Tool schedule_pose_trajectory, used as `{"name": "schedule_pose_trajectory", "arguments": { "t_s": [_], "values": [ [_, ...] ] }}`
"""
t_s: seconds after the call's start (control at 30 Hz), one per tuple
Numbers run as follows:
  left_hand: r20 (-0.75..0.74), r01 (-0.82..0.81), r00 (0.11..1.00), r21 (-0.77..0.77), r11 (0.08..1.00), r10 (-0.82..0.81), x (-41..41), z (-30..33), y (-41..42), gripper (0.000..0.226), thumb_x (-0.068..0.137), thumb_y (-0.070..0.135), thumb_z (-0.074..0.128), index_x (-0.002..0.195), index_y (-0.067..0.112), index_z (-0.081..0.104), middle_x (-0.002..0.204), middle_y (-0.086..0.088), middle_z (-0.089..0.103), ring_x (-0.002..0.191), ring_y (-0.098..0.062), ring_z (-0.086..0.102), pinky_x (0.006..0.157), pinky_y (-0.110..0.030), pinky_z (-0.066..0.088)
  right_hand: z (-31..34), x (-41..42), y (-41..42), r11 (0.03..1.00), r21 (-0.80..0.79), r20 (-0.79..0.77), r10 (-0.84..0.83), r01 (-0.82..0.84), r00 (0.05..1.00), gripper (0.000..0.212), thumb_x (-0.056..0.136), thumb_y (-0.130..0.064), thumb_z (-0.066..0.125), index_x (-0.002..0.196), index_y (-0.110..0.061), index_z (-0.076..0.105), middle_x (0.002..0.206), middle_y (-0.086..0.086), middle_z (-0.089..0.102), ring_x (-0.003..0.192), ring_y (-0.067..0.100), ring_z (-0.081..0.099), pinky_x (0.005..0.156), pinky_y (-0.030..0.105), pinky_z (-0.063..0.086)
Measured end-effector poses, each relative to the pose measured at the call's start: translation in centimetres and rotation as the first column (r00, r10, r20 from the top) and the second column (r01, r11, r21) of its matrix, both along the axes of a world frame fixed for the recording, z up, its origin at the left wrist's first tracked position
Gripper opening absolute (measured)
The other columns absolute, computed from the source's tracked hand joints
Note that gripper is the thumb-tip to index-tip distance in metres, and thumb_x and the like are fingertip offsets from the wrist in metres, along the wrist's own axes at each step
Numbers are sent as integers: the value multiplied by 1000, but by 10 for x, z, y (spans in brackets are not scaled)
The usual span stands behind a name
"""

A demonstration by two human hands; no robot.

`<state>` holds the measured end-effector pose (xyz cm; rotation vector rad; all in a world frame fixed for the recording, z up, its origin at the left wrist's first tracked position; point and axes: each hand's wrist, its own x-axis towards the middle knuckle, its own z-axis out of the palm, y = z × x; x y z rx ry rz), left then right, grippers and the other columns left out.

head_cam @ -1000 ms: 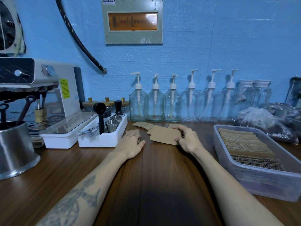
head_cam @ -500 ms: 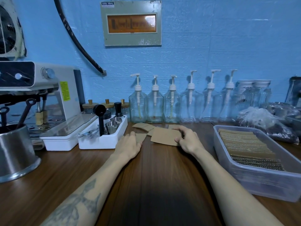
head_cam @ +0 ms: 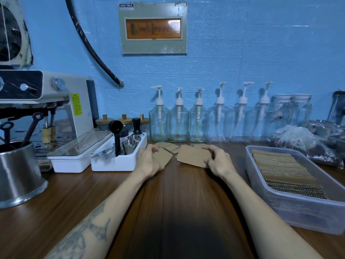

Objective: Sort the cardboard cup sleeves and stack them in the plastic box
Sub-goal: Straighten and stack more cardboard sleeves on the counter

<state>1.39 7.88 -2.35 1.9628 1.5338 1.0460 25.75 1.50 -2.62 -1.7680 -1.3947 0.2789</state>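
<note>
Flat brown cardboard cup sleeves lie on the wooden counter in front of the pump bottles. My left hand (head_cam: 149,161) grips one sleeve (head_cam: 164,156) and lifts its near edge off the counter. My right hand (head_cam: 218,161) pinches the right end of a small stack of sleeves (head_cam: 192,156). A few loose sleeves (head_cam: 168,146) lie behind, between my hands. At the right stands the clear plastic box (head_cam: 298,208), filled with a row of sleeves (head_cam: 280,169) standing on edge.
A white tray of barista tools (head_cam: 115,161) sits just left of my left hand, beside an espresso machine (head_cam: 46,109) and a steel pot (head_cam: 16,174). Glass pump bottles (head_cam: 179,120) line the blue wall. Plastic bags (head_cam: 308,144) lie behind the box.
My left hand has gone from lying flat on a sleeve to curling around it and raising it. My right hand has closed tighter on its stack.
</note>
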Motion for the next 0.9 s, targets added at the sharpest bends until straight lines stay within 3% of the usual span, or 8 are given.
{"name": "schedule_pose_trajectory", "arguments": {
  "t_s": [0.17,0.27,0.37,0.5,0.63,0.7,0.77,0.9],
  "values": [
    [162,-56,986,72,996,44,-7,3,1,41,81,2,75,111,23,56,124,-5,57,108,-22,54,94,-37,51,2,1,-3,1000,18,7,-14,14,1000,47,89,-8,62,127,-36,61,121,7,67,117,28,58,104,38,46],
    [321,-84,945,58,995,61,-10,6,4,32,85,3,73,106,22,58,121,-8,61,113,-28,57,97,-40,51,3,0,-5,999,34,-17,-16,16,1000,46,90,-6,61,128,-33,61,116,8,68,88,17,68,97,34,51],
    [399,34,916,16,999,-38,-10,7,2,33,86,0,71,111,18,59,115,-7,62,108,-23,58,86,-28,51,2,-1,-4,999,37,-31,-1,2,1000,47,89,-4,61,127,-32,62,101,5,71,87,27,70,94,40,54],
    [304,240,926,-11,971,-225,-3,3,-6,29,86,2,72,108,16,59,108,-7,62,95,-16,57,68,-12,45,1,-4,-3,995,48,-38,88,-86,995,49,91,-2,60,127,-34,62,112,8,70,76,19,67,89,38,57],
    [116,212,970,17,977,-213,9,-4,-8,32,86,16,75,107,21,52,114,-4,53,102,-21,52,90,-32,46,2,-11,-4,973,12,2,231,-231,973,57,89,2,56,129,-39,60,122,2,64,57,3,64,76,20,53],
    [100,223,970,-1,975,-221,11,-6,-9,42,87,24,74,113,23,42,120,-3,52,106,-21,53,89,-33,46,4,-15,-6,959,-8,-16,282,-283,959,68,82,10,53,128,-40,59,127,-2,59,67,5,66,72,16,52],
    [117,281,953,-8,960,-278,12,-9,-10,58,87,27,74,128,26,33,128,-2,50,114,-22,54,100,-38,45,6,-18,-8,943,-16,-51,332,-333,942,74,76,13,52,127,-40,60,128,-3,59,87,4,63,68,11,51],
    [123,381,918,1,925,-378,15,-10,-12,79,88,30,71,146,43,19,143,-4,48,127,-24,51,111,-44,40,6,-25,-9,907,-29,-110,416,-421,903,69,78,7,59,132,-36,56,128,-2,60,111,10,58,82,17,50]
  ]
}}
